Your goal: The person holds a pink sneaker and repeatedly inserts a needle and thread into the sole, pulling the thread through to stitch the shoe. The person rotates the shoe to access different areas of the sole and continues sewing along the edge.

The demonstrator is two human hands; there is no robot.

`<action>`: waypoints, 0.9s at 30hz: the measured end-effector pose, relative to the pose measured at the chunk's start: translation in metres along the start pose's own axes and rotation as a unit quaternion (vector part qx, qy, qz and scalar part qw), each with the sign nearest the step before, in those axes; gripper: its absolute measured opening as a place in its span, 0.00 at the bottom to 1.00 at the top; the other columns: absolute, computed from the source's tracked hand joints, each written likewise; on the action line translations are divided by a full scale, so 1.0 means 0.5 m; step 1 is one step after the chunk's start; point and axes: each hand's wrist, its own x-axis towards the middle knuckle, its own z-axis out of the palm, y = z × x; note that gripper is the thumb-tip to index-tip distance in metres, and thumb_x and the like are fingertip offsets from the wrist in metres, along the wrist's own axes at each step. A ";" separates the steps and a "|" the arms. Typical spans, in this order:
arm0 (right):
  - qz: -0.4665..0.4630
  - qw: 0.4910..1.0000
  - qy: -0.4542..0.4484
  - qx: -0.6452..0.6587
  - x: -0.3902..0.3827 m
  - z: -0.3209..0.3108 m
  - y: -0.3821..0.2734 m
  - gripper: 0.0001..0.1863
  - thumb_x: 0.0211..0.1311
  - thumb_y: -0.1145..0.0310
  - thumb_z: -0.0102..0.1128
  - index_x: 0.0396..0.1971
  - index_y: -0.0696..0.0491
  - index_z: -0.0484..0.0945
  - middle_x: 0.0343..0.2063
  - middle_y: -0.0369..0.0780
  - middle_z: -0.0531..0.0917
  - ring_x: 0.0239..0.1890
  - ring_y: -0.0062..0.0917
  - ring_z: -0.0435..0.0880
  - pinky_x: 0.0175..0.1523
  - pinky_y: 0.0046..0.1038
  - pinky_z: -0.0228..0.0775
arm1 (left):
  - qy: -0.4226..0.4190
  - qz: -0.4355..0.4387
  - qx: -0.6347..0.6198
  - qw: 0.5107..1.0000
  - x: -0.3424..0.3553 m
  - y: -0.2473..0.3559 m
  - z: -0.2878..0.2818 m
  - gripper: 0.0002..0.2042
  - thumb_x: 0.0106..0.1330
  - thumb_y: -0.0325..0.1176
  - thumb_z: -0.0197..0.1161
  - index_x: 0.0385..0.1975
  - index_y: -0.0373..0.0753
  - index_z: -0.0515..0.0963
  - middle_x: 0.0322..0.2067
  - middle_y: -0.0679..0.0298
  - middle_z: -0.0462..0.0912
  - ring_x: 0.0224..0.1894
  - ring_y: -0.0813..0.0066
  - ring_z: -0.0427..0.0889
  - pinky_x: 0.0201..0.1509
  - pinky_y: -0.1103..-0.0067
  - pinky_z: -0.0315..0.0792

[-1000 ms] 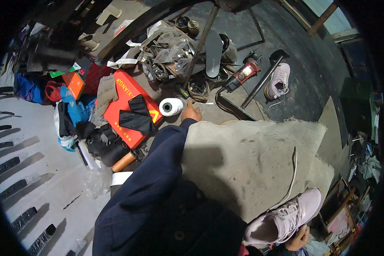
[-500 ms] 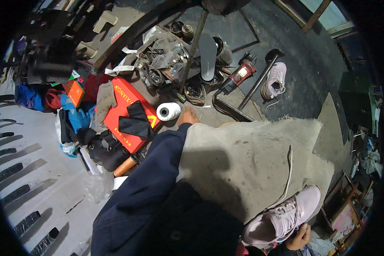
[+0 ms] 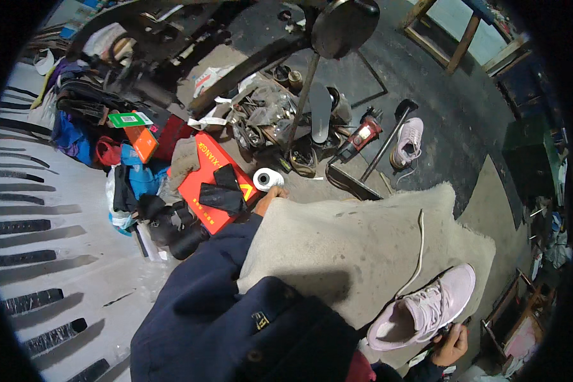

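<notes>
- Primary item: 1 pale pink shoe (image 3: 423,312), located at the lower right on a beige cloth (image 3: 325,254), opening facing up, toe directed toward the upper right.
- Right hand (image 3: 451,346): positioned at the shoe's right side, near the sole, fingers curled. A small dark item shows at the fingertips; its kind cannot be identified. Whether the fingers are clamped on it or on the shoe cannot be told.
- Left hand (image 3: 269,200): extended past the cloth edge, just beside a white thread spool (image 3: 269,181). Sleeve and cloth cover part of it; whether the fingers are apart or together, or in contact with the spool, cannot be told.
- Completed, as judged: the shoe is set within reach on the cloth, with lacing in place across its front.
- Outstanding, as judged: 1 lace (image 3: 421,248) lies loose across the cloth, not tied. No thread is visible between spool and shoe. Work appears to be at an early or middle stage.
- Second shoe (image 3: 407,142): on the floor beside a metal stand (image 3: 386,143), well apart from both hands.
- Adjacent equipment: 1 red power tool (image 3: 363,136) and 1 grey insole (image 3: 319,114).
</notes>
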 end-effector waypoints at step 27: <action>-0.136 0.989 -0.007 -0.049 0.021 -0.016 0.043 0.12 0.72 0.67 0.56 0.30 0.61 0.77 0.24 0.35 0.79 0.25 0.15 0.72 0.33 0.19 0.64 | 0.124 0.380 0.042 0.916 -0.125 1.004 -0.290 0.08 0.72 0.26 0.51 0.48 0.39 0.68 0.20 0.67 0.66 0.17 0.78 0.64 0.23 0.78 0.68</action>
